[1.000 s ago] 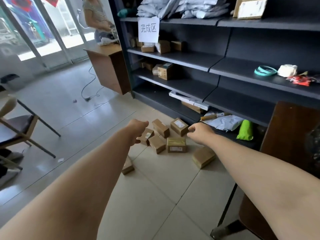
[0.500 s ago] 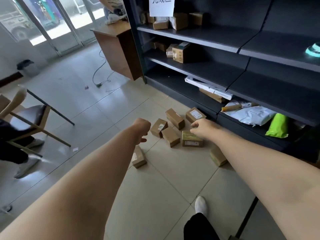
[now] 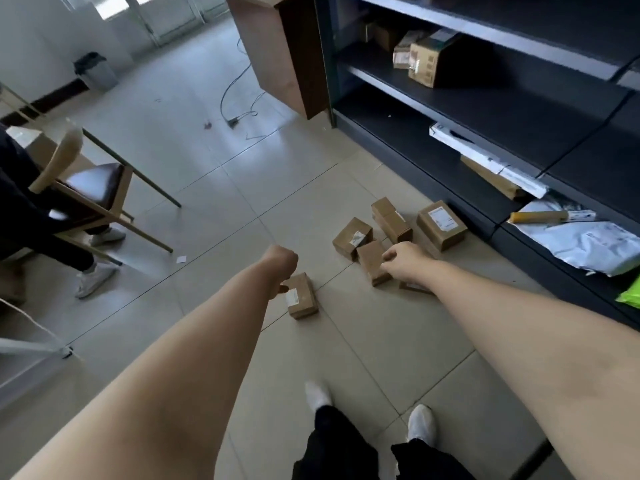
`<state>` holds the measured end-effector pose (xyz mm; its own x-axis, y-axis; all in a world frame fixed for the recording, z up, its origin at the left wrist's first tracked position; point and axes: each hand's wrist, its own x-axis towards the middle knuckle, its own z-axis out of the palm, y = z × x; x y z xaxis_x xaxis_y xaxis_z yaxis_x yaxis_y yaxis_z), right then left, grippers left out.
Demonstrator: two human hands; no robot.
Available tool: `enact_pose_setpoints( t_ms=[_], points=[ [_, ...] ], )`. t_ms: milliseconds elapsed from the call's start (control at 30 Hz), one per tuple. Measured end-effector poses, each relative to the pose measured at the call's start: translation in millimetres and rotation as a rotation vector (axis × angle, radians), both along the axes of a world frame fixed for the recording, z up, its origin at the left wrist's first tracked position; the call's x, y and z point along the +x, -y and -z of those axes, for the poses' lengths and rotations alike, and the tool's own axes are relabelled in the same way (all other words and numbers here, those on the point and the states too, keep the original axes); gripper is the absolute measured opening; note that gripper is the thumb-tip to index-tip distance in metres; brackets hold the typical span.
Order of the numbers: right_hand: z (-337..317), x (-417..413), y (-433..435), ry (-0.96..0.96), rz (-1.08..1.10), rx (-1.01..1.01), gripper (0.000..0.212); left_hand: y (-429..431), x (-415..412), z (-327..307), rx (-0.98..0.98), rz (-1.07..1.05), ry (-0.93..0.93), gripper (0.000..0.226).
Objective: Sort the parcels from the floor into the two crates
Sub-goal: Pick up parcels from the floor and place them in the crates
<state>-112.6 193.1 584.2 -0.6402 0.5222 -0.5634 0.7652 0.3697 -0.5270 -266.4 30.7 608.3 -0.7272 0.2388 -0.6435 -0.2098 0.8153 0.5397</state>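
Six small cardboard parcels lie on the tiled floor at centre frame, beside the foot of a dark shelving unit [image 3: 485, 109], as a person bends over them with both bare arms extended. Right hand [image 3: 407, 259] rests over the main cluster, fingers loosely spread and touching the near brown box [image 3: 372, 261], which lies with its long axis running from upper left to lower right of the frame; nothing is lifted yet, and the hand closes on nothing. Another parcel is mostly hidden beneath that wrist. Behind the hand sit a labelled box [image 3: 351, 237], a long narrow box [image 3: 391, 220] and a larger labelled box [image 3: 440, 225] close to the shelf base. Left hand [image 3: 282, 259] hangs curled into a loose fist just above and to the left of a lone labelled parcel [image 3: 301, 296], set apart from the others toward lower centre; its fingers are turned away, so how far they are closed cannot be told. Each hand appears nearest to its own target (the right to the cluster, the left to the stray box), so a two-handed pickup looks likely. Neither of the two crates is in view. A seated person's legs and a wooden chair [image 3: 86, 188] occupy the left of the frame.
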Motion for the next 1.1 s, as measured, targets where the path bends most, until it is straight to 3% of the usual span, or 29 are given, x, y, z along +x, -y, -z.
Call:
enact_pose_setpoints(
  t_ms=[200, 533, 667, 767, 833, 933, 1100],
  points=[
    [34, -61, -19, 0.058, 0.079, -0.018, 0.032, -12, -68, 37, -0.063, 0.026, 0.063, 0.029],
    [135, -119, -42, 0.232, 0.476, -0.153, 0.031, -65, -155, 137, -0.179, 0.311, 0.24, 0.025],
    [182, -108, -55, 0.301, 0.521, -0.235, 0.034, -95, -155, 180, -0.266, 0.382, 0.287, 0.018],
    [227, -91, -77, 0.318, 0.592, -0.278, 0.035, -125, -138, 216, -0.304, 0.453, 0.308, 0.025],
    [258, -78, -96, 0.317, 0.642, -0.31, 0.036, -149, -122, 242, -0.332, 0.53, 0.328, 0.011],
    [309, -58, -128, 0.3, 0.724, -0.348, 0.035, -187, -91, 290, -0.398, 0.621, 0.346, 0.052],
    [399, -17, -182, 0.324, 0.803, -0.396, 0.037, -257, -39, 384, -0.419, 0.706, 0.357, 0.065]
  ],
)
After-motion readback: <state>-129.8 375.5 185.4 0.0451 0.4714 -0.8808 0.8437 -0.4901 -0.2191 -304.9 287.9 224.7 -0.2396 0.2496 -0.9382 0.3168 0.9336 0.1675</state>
